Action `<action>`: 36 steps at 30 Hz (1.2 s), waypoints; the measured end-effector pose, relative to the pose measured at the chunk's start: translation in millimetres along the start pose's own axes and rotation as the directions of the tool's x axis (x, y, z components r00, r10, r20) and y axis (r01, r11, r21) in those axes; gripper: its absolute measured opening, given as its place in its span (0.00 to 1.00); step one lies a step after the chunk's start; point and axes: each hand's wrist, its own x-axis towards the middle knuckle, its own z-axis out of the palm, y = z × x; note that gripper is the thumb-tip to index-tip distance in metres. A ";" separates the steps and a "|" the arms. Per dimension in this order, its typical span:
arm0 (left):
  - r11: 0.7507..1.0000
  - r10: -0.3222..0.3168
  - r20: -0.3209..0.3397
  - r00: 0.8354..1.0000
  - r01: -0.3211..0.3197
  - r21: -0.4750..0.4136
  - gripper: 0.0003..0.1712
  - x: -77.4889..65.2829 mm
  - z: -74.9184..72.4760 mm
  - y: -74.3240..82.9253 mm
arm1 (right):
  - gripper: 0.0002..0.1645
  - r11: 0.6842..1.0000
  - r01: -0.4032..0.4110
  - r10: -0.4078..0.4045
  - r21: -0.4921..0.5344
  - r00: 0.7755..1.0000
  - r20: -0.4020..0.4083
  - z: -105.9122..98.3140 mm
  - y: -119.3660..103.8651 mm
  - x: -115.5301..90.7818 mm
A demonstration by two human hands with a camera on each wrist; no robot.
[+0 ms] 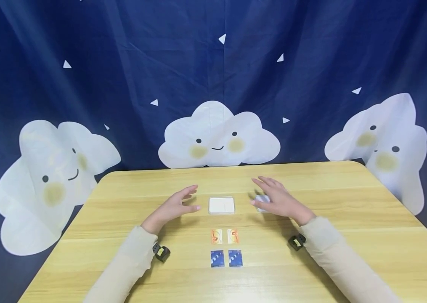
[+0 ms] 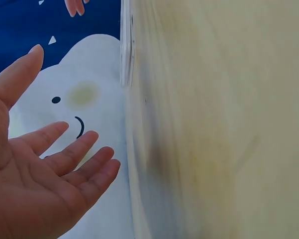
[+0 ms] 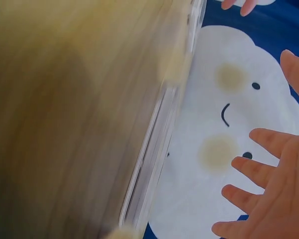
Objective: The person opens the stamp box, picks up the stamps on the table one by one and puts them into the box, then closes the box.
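Note:
My left hand (image 1: 175,206) is held over the table, left of a flat white rectangular case (image 1: 221,205) with a clear rim. Its fingers are spread and hold nothing, as the palm (image 2: 45,184) in the left wrist view shows. On the other side my right hand (image 1: 281,201) hovers with parted fingers (image 3: 253,172), likewise holding nothing. A smaller clear-edged case (image 1: 261,203) lies beneath it, partly hidden by the hand. Nearer me lie two orange-and-white stamp-like cards (image 1: 216,236) side by side, and below them two dark blue ones (image 1: 217,259) with pale moon shapes.
The wooden table (image 1: 349,261) has rounded far corners. Behind it hangs a dark blue curtain (image 1: 133,54) with smiling clouds and small white triangles. A small black device is strapped at each wrist.

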 end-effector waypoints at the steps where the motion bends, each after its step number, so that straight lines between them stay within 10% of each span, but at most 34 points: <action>1: 1.000 -0.005 0.003 1.000 0.005 -0.019 0.43 1.1 0.9 0.3 | 0.44 1.000 0.003 -0.003 0.004 1.000 0.003 1.1 -1.4 1.4; 19: 0.979 -0.118 0.044 0.992 0.124 -0.161 0.44 19.0 17.4 3.4 | 0.45 0.979 -0.009 -0.022 0.202 0.988 0.151 22.0 -17.7 25.4; 36: 0.974 -0.156 0.027 0.987 0.158 -0.163 0.38 30.4 26.8 0.0 | 0.46 0.868 -0.248 0.132 0.430 0.950 0.282 38.0 -23.1 36.1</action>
